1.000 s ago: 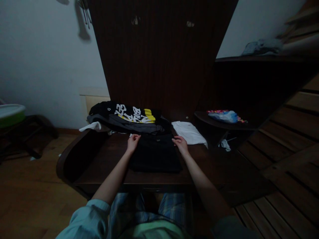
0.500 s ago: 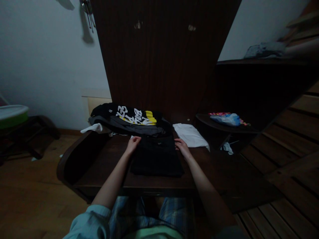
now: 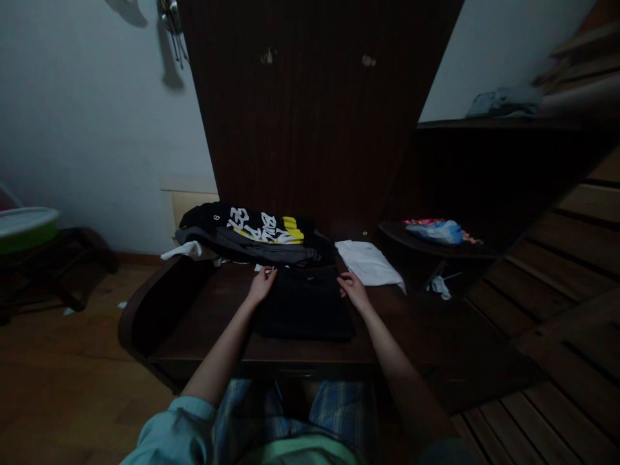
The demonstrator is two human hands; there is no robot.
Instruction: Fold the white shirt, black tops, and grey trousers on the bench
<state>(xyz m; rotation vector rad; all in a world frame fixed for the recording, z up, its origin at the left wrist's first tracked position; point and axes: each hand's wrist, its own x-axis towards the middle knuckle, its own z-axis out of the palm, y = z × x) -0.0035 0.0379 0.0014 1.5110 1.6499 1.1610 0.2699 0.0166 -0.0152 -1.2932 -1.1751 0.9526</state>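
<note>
A black shirt (image 3: 305, 313), folded to a flat rectangle, lies in front of me on a dark wooden bench (image 3: 208, 329). My left hand (image 3: 262, 284) pinches its far left corner between thumb and fingers. At the far right corner, my right hand (image 3: 353, 289) is closed on the edge, with the fingertips partly hidden. Just beyond the shirt is a pile of dark clothes, topped by a black garment (image 3: 261, 223) with white lettering and yellow patches. A folded white cloth (image 3: 369, 263) rests to the right of my right hand.
A curved armrest (image 3: 140, 310) bounds the bench on the left. To the right, a low rounded shelf holds a blue-and-white plastic bag (image 3: 438, 232). A tall dark panel (image 3: 314, 129) rises behind the clothes. A green tub (image 3: 29, 229) stands on a stool at far left.
Both hands keep to the shirt's far corners. The left has shifted very slightly to the right, and the shirt's near edge sits slightly higher in view. The camera has shifted a little.
</note>
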